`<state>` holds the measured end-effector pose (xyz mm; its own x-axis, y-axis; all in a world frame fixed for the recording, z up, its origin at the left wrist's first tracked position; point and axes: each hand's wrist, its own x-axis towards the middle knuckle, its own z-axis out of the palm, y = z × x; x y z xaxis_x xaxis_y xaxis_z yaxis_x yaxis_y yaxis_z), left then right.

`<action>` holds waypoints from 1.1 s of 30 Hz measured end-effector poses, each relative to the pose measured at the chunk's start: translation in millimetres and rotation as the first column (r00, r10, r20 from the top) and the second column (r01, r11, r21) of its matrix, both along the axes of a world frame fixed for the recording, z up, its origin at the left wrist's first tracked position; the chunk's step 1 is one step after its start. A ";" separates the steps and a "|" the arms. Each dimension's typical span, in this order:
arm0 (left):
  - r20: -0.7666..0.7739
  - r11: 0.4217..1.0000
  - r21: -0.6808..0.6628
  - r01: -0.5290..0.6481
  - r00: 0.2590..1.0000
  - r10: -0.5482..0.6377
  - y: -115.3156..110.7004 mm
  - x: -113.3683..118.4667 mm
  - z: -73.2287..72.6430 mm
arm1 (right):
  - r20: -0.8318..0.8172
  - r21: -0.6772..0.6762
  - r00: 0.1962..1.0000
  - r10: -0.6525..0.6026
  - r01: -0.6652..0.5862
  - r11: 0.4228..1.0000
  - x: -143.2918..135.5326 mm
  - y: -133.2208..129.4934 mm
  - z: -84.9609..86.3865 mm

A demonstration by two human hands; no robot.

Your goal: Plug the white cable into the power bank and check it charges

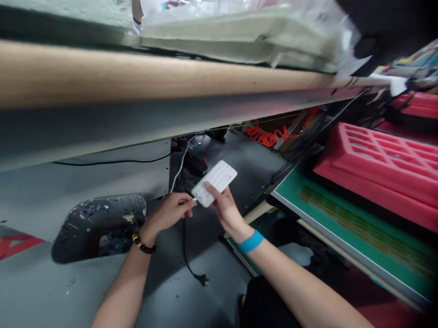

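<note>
My right hand, with a blue band at the wrist, grips a flat white power bank with a ribbed face, thumb on top. My left hand, wearing a dark beaded bracelet, pinches a small white cable plug at the near left end of the power bank. Whether the plug sits inside the port cannot be made out. A white cable runs up from behind my left hand to beneath the bench.
A bench edge crosses above my hands. Below hangs a black cord with a two-pin plug. On the right, a green shelf carries pink foam trays. A coiled red hose lies behind; a dark bin is at left.
</note>
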<state>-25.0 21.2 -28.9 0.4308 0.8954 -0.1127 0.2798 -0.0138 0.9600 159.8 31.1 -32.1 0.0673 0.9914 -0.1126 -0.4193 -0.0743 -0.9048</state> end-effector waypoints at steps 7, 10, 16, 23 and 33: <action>-0.004 0.999 -0.010 0.050 0.999 -0.050 21.1 -20.2 -38.4 | 0.257 0.245 0.951 -0.174 0.110 0.963 11.4 10.5 -19.0; 0.025 0.997 -0.015 0.080 0.997 -0.079 22.1 -20.2 -40.6 | 0.257 0.256 0.958 -0.124 0.056 0.965 7.5 6.8 -18.3; 0.127 0.975 -0.077 0.206 0.972 -0.196 17.2 -14.4 -32.8 | 0.051 0.026 0.999 0.015 -0.017 1.000 -3.8 7.2 -14.6; 0.218 0.977 -0.080 0.198 0.960 -0.176 9.6 0.6 -16.6 | -0.210 -0.215 0.978 -0.013 -0.033 0.976 4.3 14.8 -13.7; 0.221 0.986 -0.095 0.141 0.968 -0.117 8.5 4.6 -10.0 | -0.274 -0.222 0.960 0.056 -0.120 0.968 0.5 5.5 -2.3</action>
